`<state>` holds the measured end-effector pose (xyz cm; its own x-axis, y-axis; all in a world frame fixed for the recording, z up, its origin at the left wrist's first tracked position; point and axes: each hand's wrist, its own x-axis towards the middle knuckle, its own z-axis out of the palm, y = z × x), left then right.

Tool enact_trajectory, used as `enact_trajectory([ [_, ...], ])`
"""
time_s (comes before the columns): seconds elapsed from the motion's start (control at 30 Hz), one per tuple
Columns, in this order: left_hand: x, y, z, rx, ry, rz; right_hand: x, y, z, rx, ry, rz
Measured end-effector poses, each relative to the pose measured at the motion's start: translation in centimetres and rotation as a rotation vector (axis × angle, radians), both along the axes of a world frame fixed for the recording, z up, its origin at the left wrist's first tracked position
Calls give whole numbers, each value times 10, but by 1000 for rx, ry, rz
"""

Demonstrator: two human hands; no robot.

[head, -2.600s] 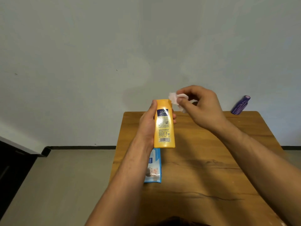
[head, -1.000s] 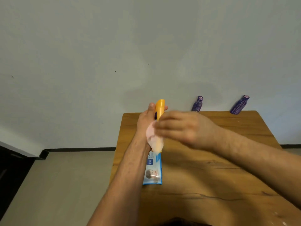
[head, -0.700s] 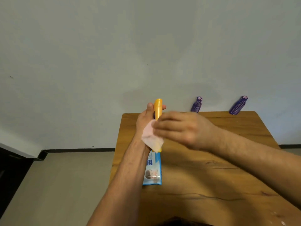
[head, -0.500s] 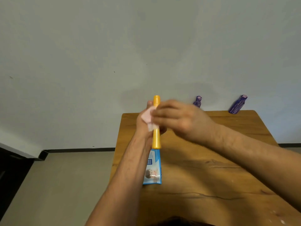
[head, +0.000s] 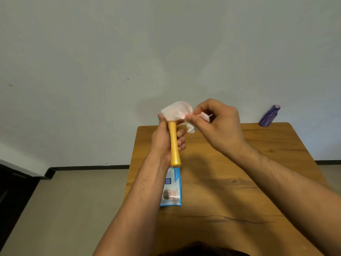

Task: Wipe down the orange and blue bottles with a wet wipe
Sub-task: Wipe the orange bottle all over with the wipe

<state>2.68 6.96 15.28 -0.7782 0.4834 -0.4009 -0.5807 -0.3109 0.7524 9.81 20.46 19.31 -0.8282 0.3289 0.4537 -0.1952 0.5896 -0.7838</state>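
My left hand grips the orange bottle upright above the table's far left part, its narrow side toward me. A white wet wipe is draped over the bottle's top end. My right hand pinches the wipe's right side, just right of the bottle's top. A blue-purple bottle stands at the table's far right edge against the wall. A second one seen earlier is hidden behind my right hand.
A blue wet-wipe pack lies flat near the left edge of the wooden table, below the orange bottle. The table stands against a pale wall. Floor and a dark object lie to the left.
My right hand has slid the wipe up along the orange bottle, from its lower body to its top end. My left hand has kept the bottle with its narrow side toward me.
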Motion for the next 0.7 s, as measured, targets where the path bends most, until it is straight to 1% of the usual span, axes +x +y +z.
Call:
enact_trajectory([
  [0.07, -2, -6, 0, 50, 4, -32, -3, 5, 1, -222, -112, -98],
  [0.1, -1, -8, -1, 70, 10, -44, -4, 7, 1, -335, -164, -98],
  [0.2, 1, -11, -2, 151, 8, -58, -4, 8, -2, -700, -271, -2],
  [0.23, 2, -11, -3, 179, -1, -64, -4, 8, -4, -780, -282, 23],
  [0.3, 3, -10, -5, 199, -13, -60, -6, 11, -6, -875, -279, 77],
  [0.4, 2, -11, -8, 224, -36, -56, -9, 13, -9, -880, -310, 123],
  [0.47, 1, -12, -8, 230, -64, -84, -10, 15, -9, -840, -363, 98],
  [0.57, 1, -11, -9, 167, -78, -140, -12, 14, -6, -761, -423, 14],
  [0.63, 2, -10, -10, 126, -69, -166, -11, 13, -6, -572, -400, -58],
  [0.67, 3, -11, -11, 118, -59, -167, -11, 13, -7, -461, -355, -99],
  [0.7, 3, -12, -12, 120, -51, -161, -12, 14, -10, -394, -299, -142],
])
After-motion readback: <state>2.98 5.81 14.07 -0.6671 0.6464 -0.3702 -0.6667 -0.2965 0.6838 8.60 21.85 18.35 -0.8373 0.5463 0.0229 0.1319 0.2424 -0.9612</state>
